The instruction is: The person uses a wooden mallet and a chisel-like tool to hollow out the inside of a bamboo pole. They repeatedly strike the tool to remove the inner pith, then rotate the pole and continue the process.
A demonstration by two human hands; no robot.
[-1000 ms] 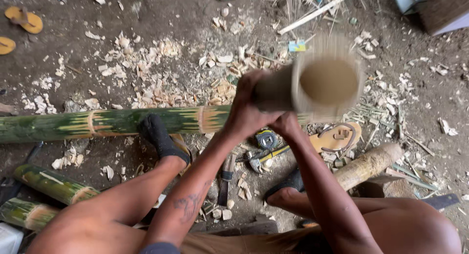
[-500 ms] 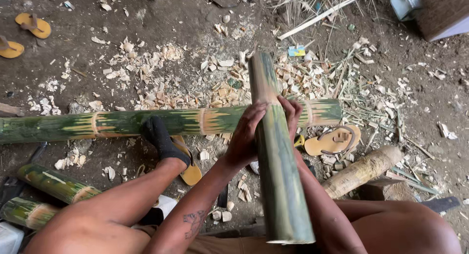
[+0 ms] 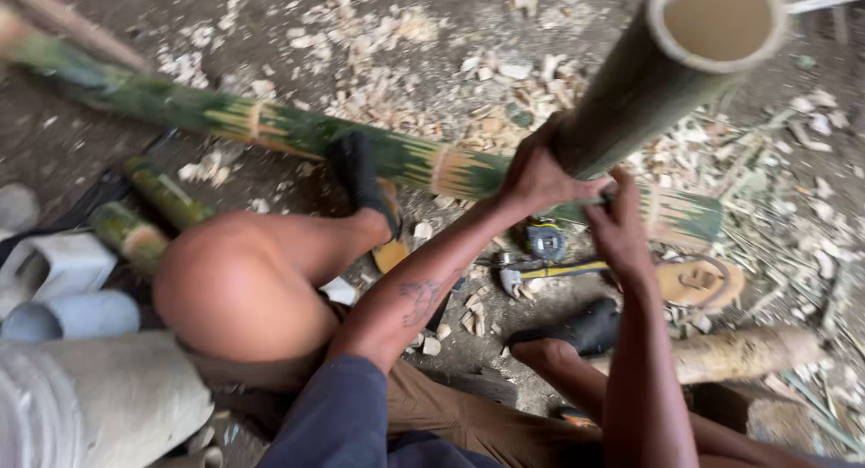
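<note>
Green bamboo fills the upper right of the view: a hollow bamboo tube (image 3: 649,81) rises at a slant from the hands toward the camera, its pale open end at the top right corner. The left hand (image 3: 541,175) is wrapped round the lower part of the tube, its grip pressed tight against the green skin, fingers curled over the far side. The right hand (image 3: 620,225) sits just beside and a little below it, thumb up against the tube and fingers closed round the underside, so the tube's lower end is hidden between the two hands. The tube is off the ground, lifted above the person's knees.

Behind the hands a long bamboo pole (image 3: 297,130) lies across the dirt floor (image 3: 108,162), green with pale bands at its joints. The person's left foot, in a black sock (image 3: 360,175), rests on this pole; the right foot, also in a black sock (image 3: 577,328), is on the ground below the hands. Between the feet lie a tape measure (image 3: 545,241) and a yellow-handled tool (image 3: 541,274), beside a tan sandal (image 3: 698,283). A pale, dry bamboo piece (image 3: 748,353) lies near the right foot. Two short green bamboo pieces (image 3: 149,211) lie at the left, and pale wood chips (image 3: 505,81) are scattered over the floor.
</note>
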